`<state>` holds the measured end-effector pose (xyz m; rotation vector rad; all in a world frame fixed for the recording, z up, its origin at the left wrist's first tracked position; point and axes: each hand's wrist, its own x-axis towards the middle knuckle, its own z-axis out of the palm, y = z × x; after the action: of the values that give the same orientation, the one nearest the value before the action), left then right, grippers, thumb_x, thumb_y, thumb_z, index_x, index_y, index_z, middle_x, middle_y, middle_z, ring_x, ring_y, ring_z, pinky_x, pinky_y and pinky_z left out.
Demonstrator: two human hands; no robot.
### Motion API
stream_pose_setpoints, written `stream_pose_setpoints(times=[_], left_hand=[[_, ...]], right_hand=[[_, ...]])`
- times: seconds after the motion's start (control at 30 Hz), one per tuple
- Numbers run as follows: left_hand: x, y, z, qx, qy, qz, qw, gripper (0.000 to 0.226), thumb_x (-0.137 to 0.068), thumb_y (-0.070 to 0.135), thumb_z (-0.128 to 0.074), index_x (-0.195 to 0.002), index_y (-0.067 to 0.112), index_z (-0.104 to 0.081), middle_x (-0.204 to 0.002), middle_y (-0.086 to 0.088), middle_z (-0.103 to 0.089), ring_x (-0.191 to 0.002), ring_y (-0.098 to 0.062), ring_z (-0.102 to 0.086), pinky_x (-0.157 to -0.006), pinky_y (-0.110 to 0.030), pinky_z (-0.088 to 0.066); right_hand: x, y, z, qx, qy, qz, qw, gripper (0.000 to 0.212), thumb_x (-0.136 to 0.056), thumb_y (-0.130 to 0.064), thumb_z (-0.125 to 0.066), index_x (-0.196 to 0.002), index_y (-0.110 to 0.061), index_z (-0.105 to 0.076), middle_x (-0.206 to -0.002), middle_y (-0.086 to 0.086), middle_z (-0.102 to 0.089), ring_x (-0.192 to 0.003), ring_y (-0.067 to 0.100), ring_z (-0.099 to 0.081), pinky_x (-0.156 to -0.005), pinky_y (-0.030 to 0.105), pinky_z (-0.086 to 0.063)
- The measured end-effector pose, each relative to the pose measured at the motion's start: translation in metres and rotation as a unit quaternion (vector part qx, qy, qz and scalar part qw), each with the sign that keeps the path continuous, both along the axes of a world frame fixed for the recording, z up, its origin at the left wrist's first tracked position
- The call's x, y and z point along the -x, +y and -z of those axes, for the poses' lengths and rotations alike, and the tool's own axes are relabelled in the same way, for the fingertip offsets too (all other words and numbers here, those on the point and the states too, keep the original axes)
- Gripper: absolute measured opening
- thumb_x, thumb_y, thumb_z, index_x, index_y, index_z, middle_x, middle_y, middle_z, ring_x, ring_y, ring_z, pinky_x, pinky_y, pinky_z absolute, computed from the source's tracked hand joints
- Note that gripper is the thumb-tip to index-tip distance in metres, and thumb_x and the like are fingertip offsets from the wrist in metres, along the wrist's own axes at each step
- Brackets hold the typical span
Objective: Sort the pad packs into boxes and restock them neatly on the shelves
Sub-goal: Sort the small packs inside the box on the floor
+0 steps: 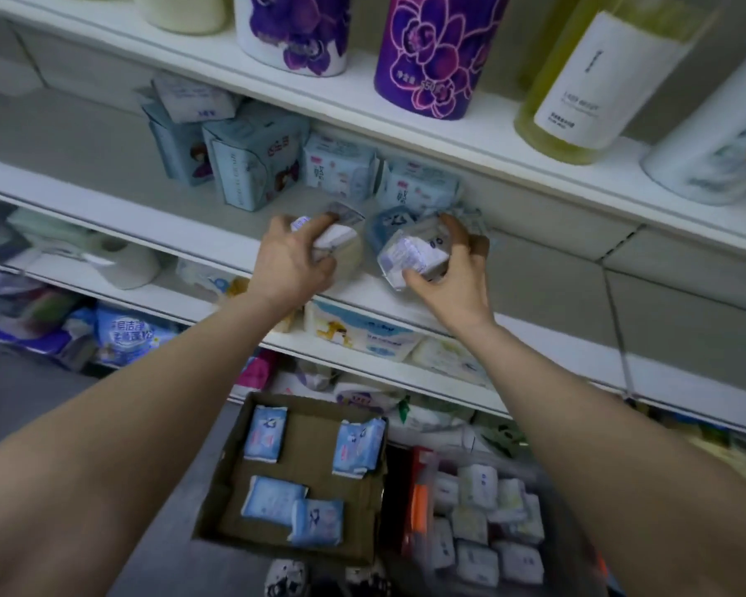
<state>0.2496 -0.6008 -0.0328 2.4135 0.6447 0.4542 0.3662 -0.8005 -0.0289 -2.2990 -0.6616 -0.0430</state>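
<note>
Your forearms fill the lower corners and reach toward 12 o'clock. Between them, at 6 o'clock on the floor, sits the cardboard box [296, 476] with four blue pad packs [272, 499] lying flat inside. At 4 o'clock, a clear bin [530, 476] holds many white pad packs [476, 562]. Your left hand [291, 258] curls around a white pack [334, 239] at the front edge of the middle shelf [104, 209]. Your right hand [457, 269] pinches a second white pack [410, 256] between thumb and fingers, just beside the first. Light-blue packs [341, 170] stand behind both hands. At 12 o'clock, purple floral canisters [431, 49] stand on the shelf above.
</note>
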Motion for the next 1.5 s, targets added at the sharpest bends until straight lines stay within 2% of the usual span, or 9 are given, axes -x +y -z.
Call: stream_pose_setpoints(times=[0.17,0.47,0.63,0.77,0.93,1.1,1.2,1.33,1.5], left_hand=[[0.040,-0.039,-0.013,0.039,0.026,0.026,0.999,0.059,-0.086,0.023,-0.066,-0.142,0.031,-0.048,-0.133,-0.021,-0.041,-0.116,-0.038,-0.051,-0.099,-0.036,-0.040],[0.068,-0.137,0.017,0.069,0.074,0.162,0.982,0.060,-0.087,0.032,-0.068,-0.142,0.033,-0.046,-0.130,-0.020,-0.044,-0.119,-0.034,-0.047,-0.099,-0.032,-0.038],[0.067,-0.205,0.051,0.092,0.137,0.222,0.961,0.061,-0.087,0.035,-0.068,-0.143,0.034,-0.044,-0.135,-0.021,-0.041,-0.122,-0.035,-0.047,-0.100,-0.036,-0.040],[0.065,-0.260,0.079,0.102,0.189,0.264,0.940,0.065,-0.083,0.043,-0.067,-0.144,0.032,-0.044,-0.131,-0.022,-0.048,-0.123,-0.036,-0.047,-0.096,-0.036,-0.041],[0.062,-0.323,0.112,0.130,0.230,0.255,0.930,0.064,-0.082,0.042,-0.067,-0.142,0.029,-0.048,-0.131,-0.022,-0.048,-0.121,-0.035,-0.049,-0.098,-0.032,-0.040],[0.047,-0.360,0.120,0.127,0.216,0.229,0.941,0.059,-0.088,0.030,-0.068,-0.143,0.022,-0.046,-0.138,-0.019,-0.044,-0.115,-0.037,-0.056,-0.096,-0.037,-0.044],[0.034,-0.362,0.114,0.127,0.199,0.196,0.952,0.058,-0.088,0.026,-0.068,-0.141,0.019,-0.049,-0.137,-0.018,-0.046,-0.116,-0.036,-0.054,-0.095,-0.036,-0.044],[0.023,-0.353,0.099,0.110,0.173,0.160,0.965,0.056,-0.089,0.026,-0.067,-0.141,0.019,-0.049,-0.134,-0.015,-0.049,-0.115,-0.032,-0.054,-0.091,-0.033,-0.043],[0.026,-0.333,0.072,0.103,0.113,0.119,0.981,0.052,-0.089,0.021,-0.066,-0.139,0.020,-0.050,-0.132,-0.011,-0.049,-0.109,-0.030,-0.058,-0.089,-0.032,-0.044]], right_hand=[[0.053,-0.041,-0.004,0.048,-0.010,-0.012,0.999,0.085,-0.075,-0.036,-0.078,-0.147,-0.028,-0.034,-0.126,0.008,-0.035,-0.112,0.030,-0.052,-0.090,0.031,-0.045],[0.123,-0.168,0.000,0.095,0.028,0.101,0.990,0.085,-0.073,-0.037,-0.082,-0.146,-0.025,-0.040,-0.124,0.012,-0.039,-0.108,0.034,-0.056,-0.092,0.034,-0.046],[0.142,-0.247,0.023,0.134,0.132,0.176,0.966,0.084,-0.077,-0.035,-0.078,-0.148,-0.028,-0.035,-0.133,0.013,-0.034,-0.118,0.036,-0.050,-0.096,0.036,-0.044],[0.149,-0.299,0.050,0.217,0.190,0.164,0.943,0.082,-0.079,-0.036,-0.077,-0.147,-0.030,-0.033,-0.140,0.014,-0.029,-0.123,0.035,-0.046,-0.088,0.030,-0.039],[0.144,-0.349,0.081,0.217,0.254,0.176,0.926,0.080,-0.079,-0.034,-0.077,-0.146,-0.029,-0.033,-0.152,0.014,-0.020,-0.136,0.034,-0.031,-0.104,0.036,-0.036],[0.122,-0.379,0.092,0.271,0.236,0.111,0.927,0.072,-0.081,-0.033,-0.070,-0.143,-0.023,-0.035,-0.144,0.012,-0.032,-0.131,0.034,-0.040,-0.102,0.046,-0.043],[0.103,-0.382,0.082,0.260,0.211,0.070,0.939,0.066,-0.086,-0.025,-0.068,-0.144,-0.021,-0.038,-0.144,0.010,-0.033,-0.121,0.033,-0.051,-0.097,0.043,-0.047],[0.079,-0.368,0.064,0.253,0.164,0.013,0.953,0.061,-0.086,-0.021,-0.066,-0.143,-0.019,-0.042,-0.140,0.007,-0.038,-0.119,0.029,-0.052,-0.095,0.043,-0.048],[0.054,-0.327,0.041,0.250,0.118,-0.061,0.959,0.050,-0.088,-0.012,-0.060,-0.136,-0.019,-0.050,-0.131,0.009,-0.050,-0.108,0.027,-0.057,-0.093,0.034,-0.044]])
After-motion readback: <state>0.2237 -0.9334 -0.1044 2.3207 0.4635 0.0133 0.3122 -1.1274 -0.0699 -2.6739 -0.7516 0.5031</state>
